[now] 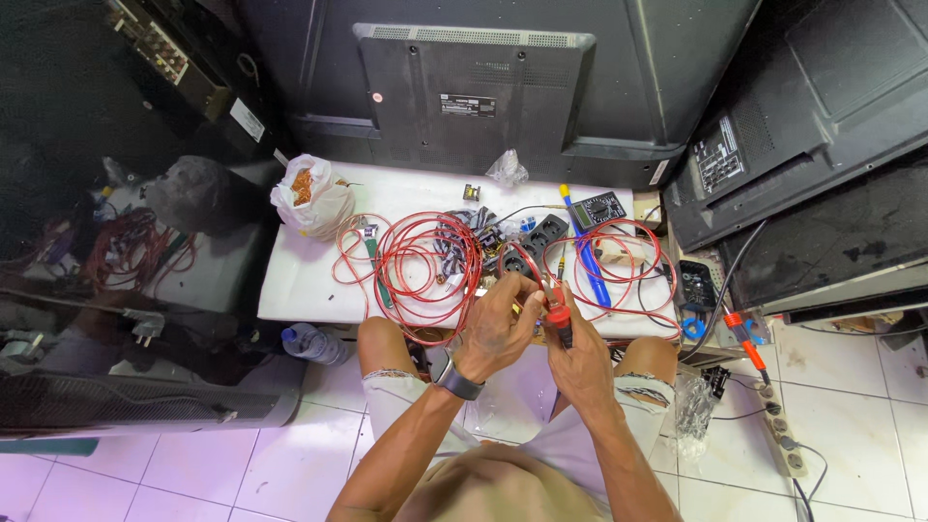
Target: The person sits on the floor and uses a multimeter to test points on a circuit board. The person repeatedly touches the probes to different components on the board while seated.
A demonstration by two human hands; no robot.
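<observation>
A red-handled tool (560, 319), with a red and black grip, is at the middle of the view, just at the 6 o'clock edge of the white table (300, 280). The right hand (580, 353) is closed around this grip. The left hand (498, 324), at 9 o'clock of the tool and close beside it, has its fingers pinched narrow on a red wire (527, 261); what exactly is between the fingertips I cannot tell. The left wrist carries a dark watch (459, 384). On the table, a coil of red wire (425, 261) lies at 10 o'clock of the hands and a second red coil (619, 266) at 1 o'clock. A blue tool (590, 266) lies across the second coil. A multimeter (599, 208) is at 12 o'clock of it, a black power strip (532, 242) lies between the coils, and a white bag (314, 198) sits far at 10 o'clock.
</observation>
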